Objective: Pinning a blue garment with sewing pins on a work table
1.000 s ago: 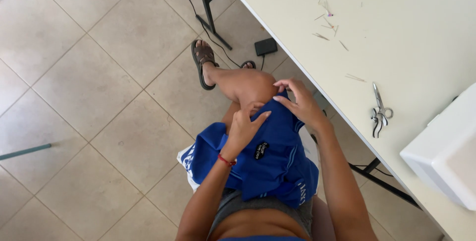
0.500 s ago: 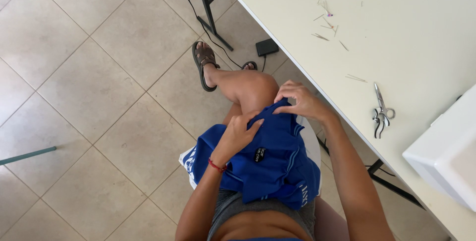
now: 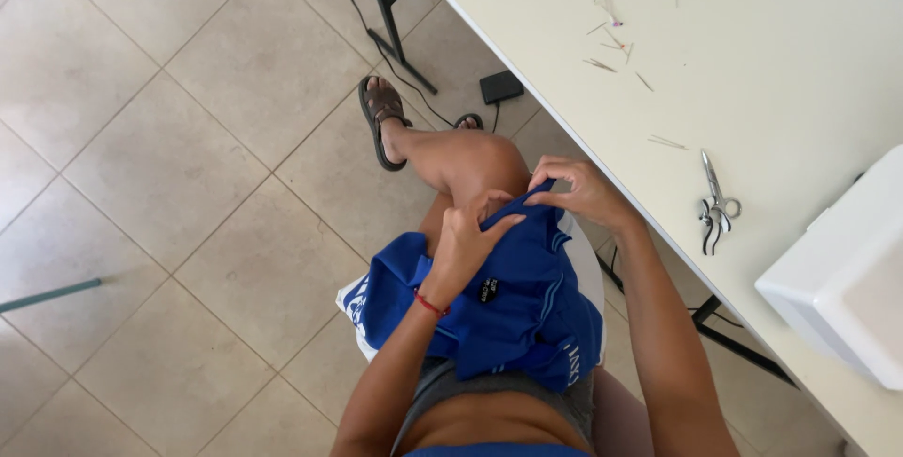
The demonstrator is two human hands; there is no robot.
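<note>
Beige square floor tiles (image 3: 169,137) with pale grout fill the left side of the view, and a thin teal rod (image 3: 47,294) lies on them at the far left edge. Further right, a foot in a brown strapped sandal (image 3: 381,118) rests flat on the tiles, beside a black cable and a small black box (image 3: 500,86) lying near the dark metal table leg (image 3: 390,15).

On the seated person's lap lies a bright blue fabric garment with lighter blue stripes and a small black label (image 3: 499,311), bunched over the thigh just below the bent knee. The left hand (image 3: 466,241), with a red string bracelet at the wrist, presses down on the garment's upper edge, fingers curled and closed onto the cloth. Just right of it, the right hand (image 3: 578,194) pinches the same edge, fingertips together on a fold of the blue fabric; the two hands are close but not touching.

Right of the hands runs the long white tabletop (image 3: 752,62), scattered with short thread scraps (image 3: 611,39). Small silver metal thread snips (image 3: 713,205) lie on it, well apart from the hands. At the far right sits a white boxy plastic machine (image 3: 842,278).
</note>
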